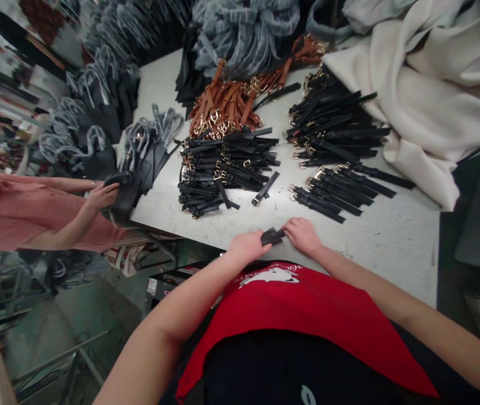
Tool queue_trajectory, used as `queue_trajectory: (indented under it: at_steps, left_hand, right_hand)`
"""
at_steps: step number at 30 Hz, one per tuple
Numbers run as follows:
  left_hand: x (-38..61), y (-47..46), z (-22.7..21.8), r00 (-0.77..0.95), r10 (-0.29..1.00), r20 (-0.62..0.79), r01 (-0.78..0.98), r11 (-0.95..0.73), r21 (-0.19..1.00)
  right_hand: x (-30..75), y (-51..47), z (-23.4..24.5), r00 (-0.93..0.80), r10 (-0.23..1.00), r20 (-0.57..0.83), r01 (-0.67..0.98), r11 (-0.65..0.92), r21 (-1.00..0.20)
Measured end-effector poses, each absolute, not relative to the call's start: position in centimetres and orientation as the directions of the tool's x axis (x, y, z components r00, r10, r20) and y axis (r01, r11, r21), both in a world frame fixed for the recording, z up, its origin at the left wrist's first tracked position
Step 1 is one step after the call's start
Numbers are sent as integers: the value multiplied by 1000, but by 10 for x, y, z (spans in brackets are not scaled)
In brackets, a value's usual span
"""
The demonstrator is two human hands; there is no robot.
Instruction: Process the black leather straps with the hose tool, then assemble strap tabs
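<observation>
At the table's near edge, my left hand (247,246) is closed on a short black strap (272,236). My right hand (303,235) pinches the strap's other end, where a small dark part shows; the fingers cover the detail. Just beyond the hands, a single black buckle strap (265,188) lies on the white table (375,247). A row of black straps with gold buckles (332,191) lies to the right, and a larger heap of black straps (336,124) is behind it. Left of centre sits another pile of black buckle straps (227,169).
Brown straps with gold hardware (227,107) lie behind the black pile. Wrapped grey handles (246,34) are heaped at the back, and cream fabric (425,84) drapes over the right side. At left, a co-worker in a pink top (49,214) holds a dark piece near more grey handles.
</observation>
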State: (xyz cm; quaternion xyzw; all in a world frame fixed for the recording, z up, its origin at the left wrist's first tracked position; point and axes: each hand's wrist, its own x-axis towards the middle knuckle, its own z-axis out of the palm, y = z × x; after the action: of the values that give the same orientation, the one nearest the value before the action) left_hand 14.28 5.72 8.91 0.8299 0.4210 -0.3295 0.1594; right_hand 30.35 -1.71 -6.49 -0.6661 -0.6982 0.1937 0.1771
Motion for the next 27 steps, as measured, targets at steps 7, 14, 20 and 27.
queue_trajectory:
  at_steps: [7, 14, 20, 27]
  left_hand:
    - [149, 60, 88, 422, 588, -690, 799, -601, -23]
    - [130, 56, 94, 373, 597, -710, 813, -580, -61]
    - [142, 61, 84, 397, 616, -681, 833, -553, -15]
    - [110, 49, 91, 372, 625, -687, 839, -543, -40]
  right_hand:
    - [302, -18, -63, -34, 999, -15, 861, 21, -508]
    - [303, -18, -63, -49, 999, -21, 867, 32, -497]
    - [302, -19, -65, -47, 999, -6, 873, 38, -487]
    - [301, -19, -64, -68, 998, -20, 877, 50, -478]
